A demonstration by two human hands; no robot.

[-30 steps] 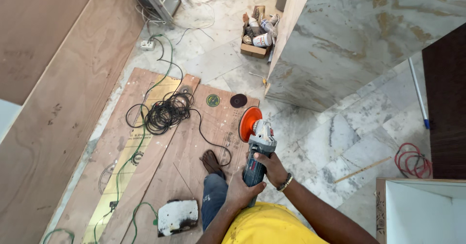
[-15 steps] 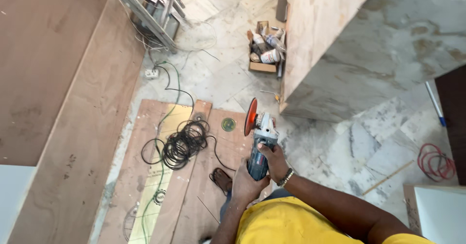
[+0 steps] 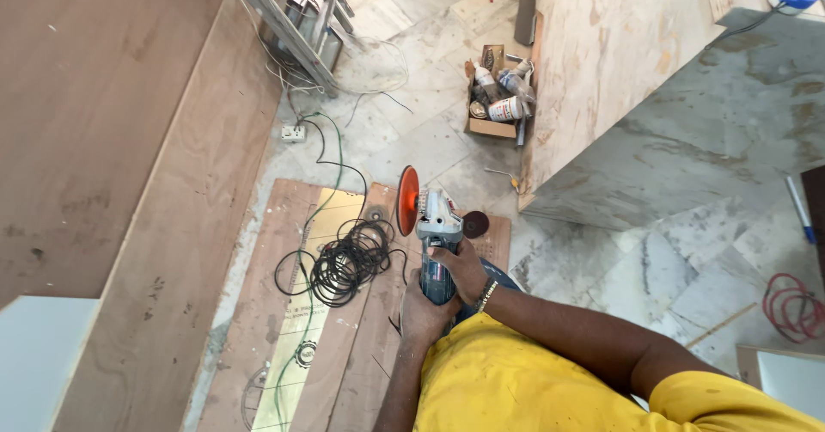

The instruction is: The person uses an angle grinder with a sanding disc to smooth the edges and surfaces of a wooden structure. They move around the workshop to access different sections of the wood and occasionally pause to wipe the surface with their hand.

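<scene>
Both hands hold a blue and grey angle grinder (image 3: 436,234) in front of my chest, high above the floor. Its orange disc (image 3: 407,201) stands on edge and faces left. My right hand (image 3: 462,266) wraps the middle of the grinder's body, and a metal bracelet shows on that wrist. My left hand (image 3: 423,313) grips the rear end of the blue handle. A coil of black cable (image 3: 346,263) lies on the plywood sheets (image 3: 292,312) on the floor below the tool. A dark round disc (image 3: 475,223) lies on the plywood just right of the grinder head.
Tall plywood panels (image 3: 129,183) stand along the left. A large plywood cabinet (image 3: 653,88) stands at the right. A cardboard box of cans and bottles (image 3: 498,97) sits by the cabinet. A metal ladder (image 3: 292,28), a white socket box (image 3: 293,133) and red coiled cable (image 3: 791,307) are on the marble floor.
The view has tilted and the floor has slid down in the picture. The grinder stays in both hands, with its disc now turned more edge-on toward the left.
</scene>
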